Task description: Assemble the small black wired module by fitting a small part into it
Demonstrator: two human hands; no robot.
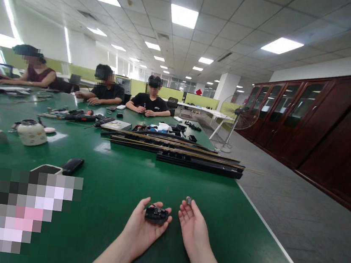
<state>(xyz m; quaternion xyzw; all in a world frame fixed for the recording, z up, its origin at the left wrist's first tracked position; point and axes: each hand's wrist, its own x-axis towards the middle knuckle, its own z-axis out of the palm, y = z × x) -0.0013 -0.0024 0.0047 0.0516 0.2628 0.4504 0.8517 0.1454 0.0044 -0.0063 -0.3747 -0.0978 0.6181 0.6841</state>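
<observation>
My left hand (143,229) rests on the green table (112,175), palm up, fingers curled round a small black part (156,213) with wires on top. My right hand (193,225) lies beside it, a little apart, palm turned inward. Its fingertips pinch a tiny grey piece (189,200). Both forearms reach in from the bottom edge.
Long black rails (179,151) with thin rods lie across the table farther back. A white jar (31,132), a phone (46,169) and a dark case (72,166) sit at left. Three people sit at the far end. The table's right edge borders grey floor and wooden cabinets (317,119).
</observation>
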